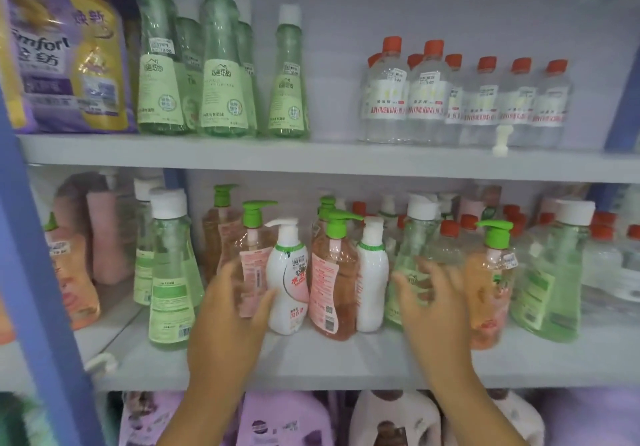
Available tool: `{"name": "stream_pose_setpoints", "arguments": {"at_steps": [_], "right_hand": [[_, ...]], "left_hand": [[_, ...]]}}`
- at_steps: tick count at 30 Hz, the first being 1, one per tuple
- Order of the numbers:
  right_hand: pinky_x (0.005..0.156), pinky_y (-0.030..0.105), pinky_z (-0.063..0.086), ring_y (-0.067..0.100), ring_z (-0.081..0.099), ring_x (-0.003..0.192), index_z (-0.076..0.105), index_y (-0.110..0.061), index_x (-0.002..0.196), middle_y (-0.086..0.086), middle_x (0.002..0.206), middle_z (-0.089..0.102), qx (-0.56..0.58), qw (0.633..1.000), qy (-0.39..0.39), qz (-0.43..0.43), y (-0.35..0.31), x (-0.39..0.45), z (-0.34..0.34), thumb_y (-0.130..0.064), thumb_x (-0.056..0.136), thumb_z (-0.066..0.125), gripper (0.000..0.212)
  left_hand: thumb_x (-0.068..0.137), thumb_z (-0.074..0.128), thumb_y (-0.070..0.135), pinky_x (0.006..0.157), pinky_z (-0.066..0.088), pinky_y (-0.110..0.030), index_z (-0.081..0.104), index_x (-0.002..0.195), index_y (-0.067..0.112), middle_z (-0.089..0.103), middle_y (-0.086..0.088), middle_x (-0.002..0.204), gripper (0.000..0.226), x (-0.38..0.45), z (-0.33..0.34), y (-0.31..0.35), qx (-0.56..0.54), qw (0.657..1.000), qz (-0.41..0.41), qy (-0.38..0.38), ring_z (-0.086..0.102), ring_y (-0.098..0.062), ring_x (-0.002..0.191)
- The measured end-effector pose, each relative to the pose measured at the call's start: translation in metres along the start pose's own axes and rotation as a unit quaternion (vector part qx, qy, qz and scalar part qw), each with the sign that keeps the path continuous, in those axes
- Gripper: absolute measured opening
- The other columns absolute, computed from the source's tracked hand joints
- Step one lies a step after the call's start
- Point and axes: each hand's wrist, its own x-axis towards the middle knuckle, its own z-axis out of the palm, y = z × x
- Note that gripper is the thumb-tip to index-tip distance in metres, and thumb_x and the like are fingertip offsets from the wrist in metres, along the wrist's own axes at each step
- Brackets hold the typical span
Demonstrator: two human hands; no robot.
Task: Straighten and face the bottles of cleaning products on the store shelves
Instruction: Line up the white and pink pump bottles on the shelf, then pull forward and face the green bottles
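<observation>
On the middle shelf (346,359) stand mixed bottles. My left hand (235,310) wraps around a pink pump bottle with a green pump (251,255), thumb against the white pump bottle (289,279) beside it. Right of that stand another pink pump bottle (330,279) and a white capped bottle (372,272). My right hand (433,300) is blurred, fingers spread, in front of a green bottle with a white cap (412,248); whether it touches is unclear. An orange-pink pump bottle (488,283) and a tilted green bottle (550,272) stand further right.
The upper shelf (311,158) carries purple softener bags (65,51), tall green bottles (221,65) and clear red-capped bottles (467,99). A loose white pump head (502,139) lies there. A blue upright (41,272) frames the left. Purple and white jugs (391,421) fill the bottom shelf.
</observation>
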Motion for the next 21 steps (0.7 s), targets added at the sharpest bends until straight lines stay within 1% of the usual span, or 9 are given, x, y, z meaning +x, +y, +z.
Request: {"name": "stream_pose_setpoints", "arguments": {"at_steps": [3,5,7,11,13,14,17,19,21], "right_hand": [[0.086,0.034,0.046,0.023,0.057,0.110,0.054,-0.016,0.132,0.007,0.128,0.055,0.010,0.999,0.022,0.029,-0.002,0.024,-0.010,-0.051,0.090,0.065,0.055],[0.100,0.038,0.045,0.031,0.051,0.128,0.046,-0.011,0.147,0.014,0.141,0.052,0.017,0.999,-0.016,0.048,-0.004,0.041,-0.003,-0.041,0.093,0.070,0.066],[0.107,0.043,0.044,0.034,0.047,0.136,0.041,-0.007,0.152,0.018,0.146,0.050,0.025,0.998,-0.022,0.055,-0.003,0.046,0.008,-0.032,0.094,0.073,0.071],[0.080,0.044,0.054,0.040,0.066,0.099,0.053,-0.002,0.129,0.020,0.107,0.068,0.019,0.998,-0.008,0.066,0.014,0.040,0.024,-0.031,0.091,0.077,0.053],[0.077,0.042,0.054,0.035,0.067,0.093,0.055,-0.008,0.123,0.012,0.102,0.069,0.033,0.996,-0.030,0.078,0.018,0.037,0.022,-0.034,0.089,0.078,0.049],[0.075,0.039,0.052,0.032,0.066,0.091,0.056,-0.012,0.120,0.007,0.101,0.069,0.044,0.994,-0.044,0.085,0.017,0.035,0.019,-0.036,0.088,0.078,0.045],[0.061,0.028,0.044,0.008,0.066,0.080,0.056,-0.029,0.102,-0.009,0.091,0.068,0.058,0.993,-0.061,0.088,0.017,0.014,0.001,-0.039,0.085,0.080,0.031],[0.059,0.018,0.042,-0.007,0.066,0.077,0.056,-0.040,0.098,-0.016,0.088,0.072,0.080,0.986,-0.099,0.111,0.021,-0.008,-0.010,-0.042,0.084,0.080,0.027],[0.064,0.016,0.047,-0.016,0.066,0.083,0.057,-0.053,0.104,-0.034,0.096,0.070,0.126,0.971,-0.146,0.140,0.022,-0.027,-0.018,-0.044,0.080,0.083,0.036]], "left_hand": [[0.082,0.081,0.041,0.094,0.048,-0.045,0.048,0.136,0.025,0.056,0.002,0.121,0.065,0.016,-0.031,-0.026,0.053,0.987,0.019,0.147,0.051,-0.023,0.115],[0.081,0.084,0.039,0.102,0.044,-0.052,0.043,0.139,0.015,0.051,-0.012,0.134,0.075,0.032,-0.044,-0.038,0.060,0.985,-0.043,0.156,0.047,-0.033,0.126],[0.080,0.084,0.041,0.097,0.050,-0.051,0.041,0.141,0.016,0.054,-0.013,0.134,0.079,0.042,-0.047,-0.043,0.012,0.990,-0.112,0.088,0.056,-0.036,0.121],[0.082,0.084,0.040,0.075,0.051,-0.038,0.047,0.143,0.028,0.067,0.010,0.102,0.072,0.044,-0.049,-0.052,-0.033,0.992,-0.121,0.024,0.068,-0.025,0.094],[0.079,0.084,0.046,0.068,0.049,-0.032,0.047,0.136,0.041,0.067,0.027,0.090,0.067,0.041,-0.056,-0.052,-0.032,0.993,-0.116,0.006,0.068,-0.009,0.087],[0.078,0.084,0.048,0.065,0.048,-0.028,0.044,0.133,0.048,0.067,0.035,0.084,0.068,0.038,-0.059,-0.051,-0.035,0.993,-0.113,-0.007,0.066,0.006,0.083],[0.076,0.084,0.050,0.065,0.042,-0.015,0.037,0.117,0.071,0.053,0.060,0.086,0.066,0.019,-0.068,-0.045,-0.051,0.992,-0.096,-0.070,0.055,0.032,0.081],[0.074,0.084,0.050,0.066,0.046,-0.012,0.039,0.110,0.082,0.060,0.054,0.095,0.065,0.006,-0.070,-0.047,-0.074,0.986,-0.092,-0.121,0.059,0.028,0.086],[0.074,0.086,0.047,0.069,0.049,-0.012,0.042,0.109,0.081,0.067,0.044,0.101,0.066,-0.007,-0.069,-0.048,-0.089,0.980,-0.093,-0.149,0.064,0.019,0.090]]}}
